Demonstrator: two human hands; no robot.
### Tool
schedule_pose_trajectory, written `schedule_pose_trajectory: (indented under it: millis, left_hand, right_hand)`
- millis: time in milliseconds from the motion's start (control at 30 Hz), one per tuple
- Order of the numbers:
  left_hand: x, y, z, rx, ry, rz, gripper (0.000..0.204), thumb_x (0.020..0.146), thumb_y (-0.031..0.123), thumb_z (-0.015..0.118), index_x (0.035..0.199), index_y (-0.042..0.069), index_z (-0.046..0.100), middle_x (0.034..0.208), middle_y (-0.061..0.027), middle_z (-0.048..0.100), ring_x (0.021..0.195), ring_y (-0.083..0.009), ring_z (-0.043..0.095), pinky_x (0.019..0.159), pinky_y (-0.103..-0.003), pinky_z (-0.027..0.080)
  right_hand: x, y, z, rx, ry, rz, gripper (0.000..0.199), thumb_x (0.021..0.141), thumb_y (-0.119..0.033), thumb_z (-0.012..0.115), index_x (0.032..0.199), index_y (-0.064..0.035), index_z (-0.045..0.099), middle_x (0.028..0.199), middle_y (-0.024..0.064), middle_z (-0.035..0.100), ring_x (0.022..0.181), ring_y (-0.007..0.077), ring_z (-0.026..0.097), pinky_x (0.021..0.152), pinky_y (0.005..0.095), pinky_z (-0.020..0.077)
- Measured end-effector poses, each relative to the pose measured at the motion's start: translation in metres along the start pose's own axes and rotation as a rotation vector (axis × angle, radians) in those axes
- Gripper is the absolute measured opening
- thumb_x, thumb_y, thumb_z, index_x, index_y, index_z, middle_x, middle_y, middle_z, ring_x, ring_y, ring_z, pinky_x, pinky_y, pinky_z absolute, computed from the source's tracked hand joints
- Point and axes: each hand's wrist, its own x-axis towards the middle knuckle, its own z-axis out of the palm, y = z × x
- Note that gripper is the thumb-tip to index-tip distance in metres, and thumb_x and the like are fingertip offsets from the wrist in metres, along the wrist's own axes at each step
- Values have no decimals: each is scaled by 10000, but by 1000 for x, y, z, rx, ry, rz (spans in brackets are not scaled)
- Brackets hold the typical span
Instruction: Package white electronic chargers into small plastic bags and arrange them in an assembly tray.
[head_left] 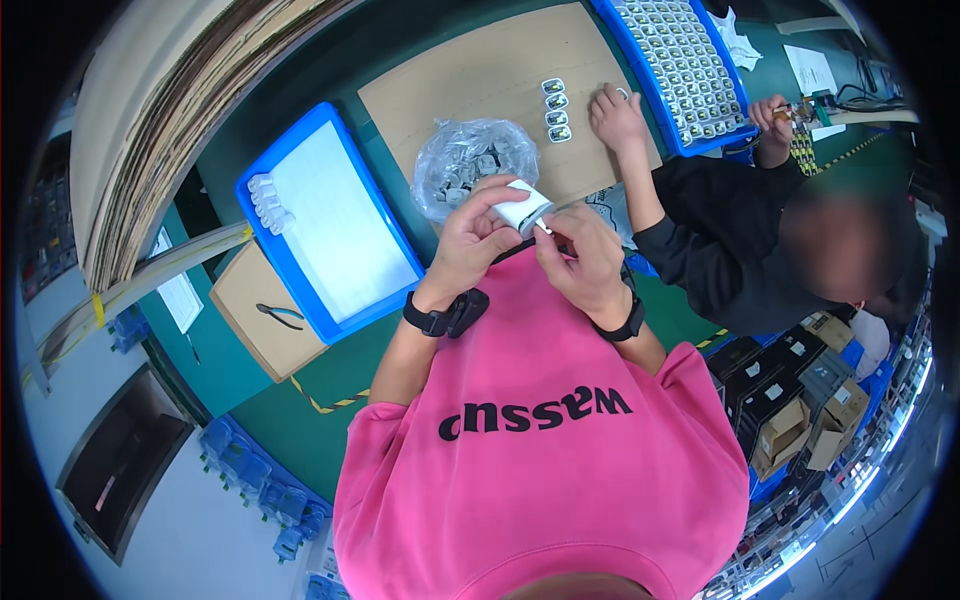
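In front of my chest, my left hand (475, 235) is wrapped round a small white plastic housing (522, 210) that looks like a charger shell. A greyish end piece sits at its near right end, with a small white bit sticking out. My right hand (588, 250) is closed, thumb and fingers pinching at that end. Whether the end piece is fully seated I cannot tell. Just beyond my left hand lies an open clear plastic bag (450, 150) of small grey parts.
Left of me, a blue tray (385, 240) holds several white housings (268, 203) at its far left. Pliers (280, 316) lie on cardboard beside it. Ahead, several small parts (556, 110) line a cardboard sheet (480, 60). A co-worker's hand (620, 118) rests near a full blue tray (684, 75).
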Motion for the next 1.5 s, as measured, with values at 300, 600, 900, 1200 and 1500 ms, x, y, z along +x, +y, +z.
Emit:
schedule_pose_trajectory:
  millis: [300,600,900,1200,1500]
  left_hand:
    - [-3,-5,5,-34,44,48,450,846,134,716,1231,-12,536,1362,-96,377,1178,-202,509,971,-311,458]
    - [-4,4,12,-10,77,43,516,864,114,690,1316,-33,487,1405,-111,361,1181,-209,510,984,-310,445]
    - [0,18,17,83,65,26,458,913,35,601,1338,-55,456,1384,-117,385,1196,-205,506,997,-291,435]
    - [-3,25,8,229,8,61,368,933,21,545,1290,-49,494,1348,-116,410,1213,-205,493,1023,-309,411]
    - [-1,28,11,163,59,-23,381,937,35,546,1306,-38,480,1326,-105,422,1203,-184,477,1029,-307,394]
  right_hand:
    - [-3,-4,5,-19,79,22,221,705,38,712,880,-3,582,681,74,558,534,211,540,460,312,425]
    - [-4,-1,11,-102,89,-28,222,705,38,711,878,-1,577,705,94,549,545,243,543,465,341,432]
    - [2,-8,11,-243,-2,-75,186,719,6,695,859,-1,574,716,99,555,610,269,577,506,358,478]
    - [4,-2,-8,122,-42,236,206,753,19,700,940,-6,619,800,95,585,622,230,568,521,304,444]
    - [9,2,-1,68,-63,101,252,759,55,677,986,-55,687,852,85,571,704,228,574,590,316,466]
